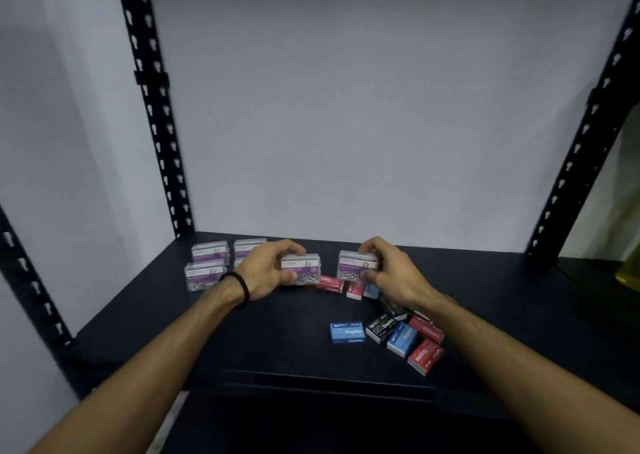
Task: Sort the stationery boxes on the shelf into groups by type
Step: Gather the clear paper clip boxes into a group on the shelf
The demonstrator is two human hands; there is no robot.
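Shelf (173, 332) front-left bare; staple boxes (405, 337) crowd right, clip boxes (207, 263) rear-left (uprights flank).

Dim, cool light falls evenly on the far wall (363, 107); the near dark shelf (242, 342) sinks into shadow. Motion blur softens everything, and edges bow outward.

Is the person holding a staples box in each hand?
No, the left hand and the right hand each grip a clear paper clip box, while the staples boxes lie on the shelf.
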